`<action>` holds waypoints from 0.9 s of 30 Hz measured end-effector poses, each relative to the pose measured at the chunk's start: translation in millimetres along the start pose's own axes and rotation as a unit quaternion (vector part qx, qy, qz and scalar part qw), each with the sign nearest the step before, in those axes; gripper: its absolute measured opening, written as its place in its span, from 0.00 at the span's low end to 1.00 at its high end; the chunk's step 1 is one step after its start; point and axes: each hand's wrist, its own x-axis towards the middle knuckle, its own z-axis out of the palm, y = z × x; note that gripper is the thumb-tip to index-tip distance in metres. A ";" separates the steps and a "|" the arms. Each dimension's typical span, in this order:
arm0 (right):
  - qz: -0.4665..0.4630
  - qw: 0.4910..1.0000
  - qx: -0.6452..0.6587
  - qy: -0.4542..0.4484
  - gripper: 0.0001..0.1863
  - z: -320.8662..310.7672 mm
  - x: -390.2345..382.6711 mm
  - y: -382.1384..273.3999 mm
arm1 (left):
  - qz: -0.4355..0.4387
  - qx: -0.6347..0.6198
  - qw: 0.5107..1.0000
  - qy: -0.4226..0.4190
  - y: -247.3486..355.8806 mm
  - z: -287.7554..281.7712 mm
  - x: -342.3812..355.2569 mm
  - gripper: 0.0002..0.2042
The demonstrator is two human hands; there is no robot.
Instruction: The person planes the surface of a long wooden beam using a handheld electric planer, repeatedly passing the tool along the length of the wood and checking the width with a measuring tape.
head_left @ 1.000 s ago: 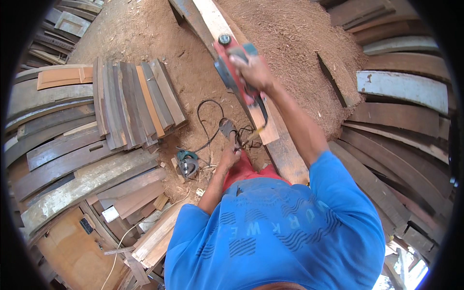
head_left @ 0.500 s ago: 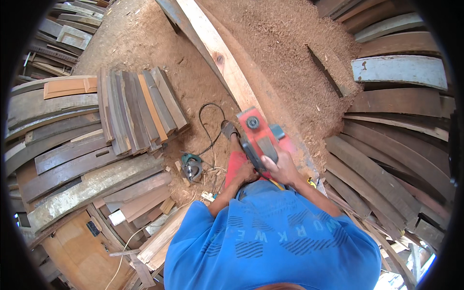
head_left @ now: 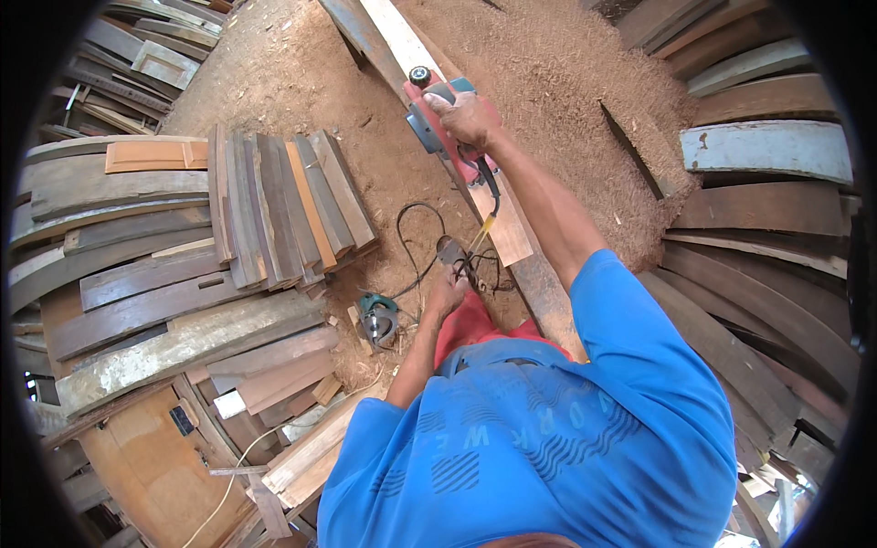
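Observation:
My right hand [head_left: 470,121] is wrapped round the handle of a red electric planer [head_left: 438,137]. The planer rests on a pale wooden plank [head_left: 502,230], well ahead of me, with its black cord [head_left: 494,190] trailing back from the rear. Low in front of my body, my left hand [head_left: 445,294] is closed round a bunched part of the dark cord; its fingertips are partly hidden. Under the plank runs a long, worn beam [head_left: 546,297], whose near end comes up beside my red-clad legs.
A teal power tool [head_left: 377,320] lies on the shavings to the left, near a looped cable [head_left: 402,224]. Stacked boards [head_left: 274,210] fill the left side. More boards [head_left: 767,205] line the right. A dark strip [head_left: 630,151] pokes out of the sawdust.
The planer has gone from close to my body to forward along the plank, turned round, with my right arm stretched out. My left hand has come off the planer area onto the cord.

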 end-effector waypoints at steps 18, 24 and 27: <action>0.045 0.992 0.111 -0.049 0.29 -4.6 -208.5 53.4 | -0.118 -0.283 0.951 -0.051 -27.7 59.1 4.7 0.19; 0.006 0.993 0.106 -0.058 0.32 17.2 -57.2 18.1 | -0.160 -0.415 0.896 -0.010 71.3 43.3 30.6 0.14; 0.009 0.991 0.100 -0.084 0.31 22.6 13.2 -15.1 | -0.087 -0.146 0.984 -0.056 89.8 26.2 33.7 0.25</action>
